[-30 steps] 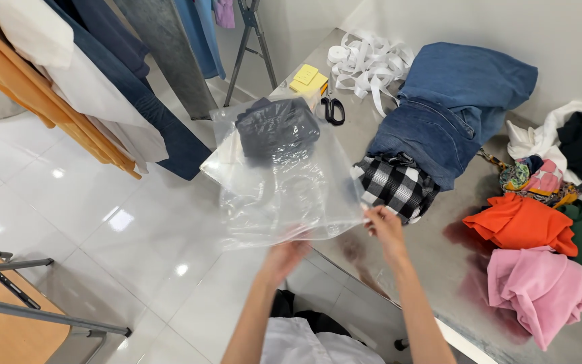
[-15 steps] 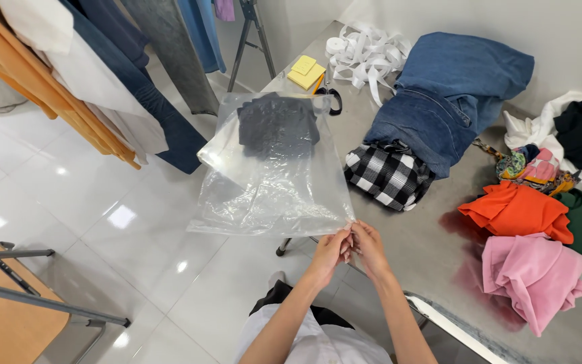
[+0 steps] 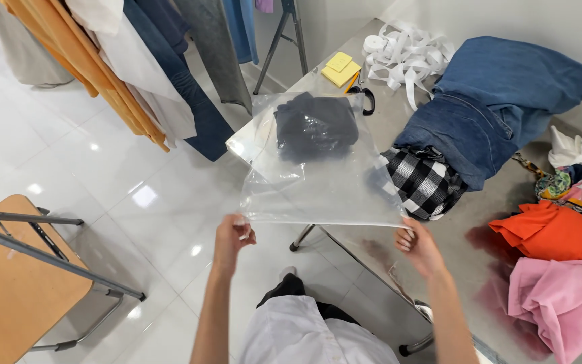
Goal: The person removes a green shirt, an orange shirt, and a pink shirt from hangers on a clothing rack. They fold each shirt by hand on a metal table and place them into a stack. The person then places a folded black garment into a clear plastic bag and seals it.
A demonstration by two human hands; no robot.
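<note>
A clear plastic bag [image 3: 318, 182] lies half over the near corner of a grey table [image 3: 399, 128], with a folded dark grey garment [image 3: 316, 127] inside at its far end. My left hand [image 3: 232, 236] pinches the bag's near left corner, out past the table's edge. My right hand [image 3: 417, 246] pinches the near right corner. The bag's open edge is stretched taut between the two hands.
On the table lie a black-and-white checked cloth [image 3: 426, 182], blue jeans [image 3: 500, 101], orange [image 3: 560, 232] and pink [image 3: 564, 296] garments, white tape strips [image 3: 405, 54], yellow sticky notes [image 3: 341, 67] and scissors [image 3: 365, 98]. Clothes hang on a rack [image 3: 136, 74] at left; a wooden chair [image 3: 15, 283] stands near left.
My hands were together at the middle of the bag's near edge; they have slid apart to its two corners, pulling the edge flat and straight.
</note>
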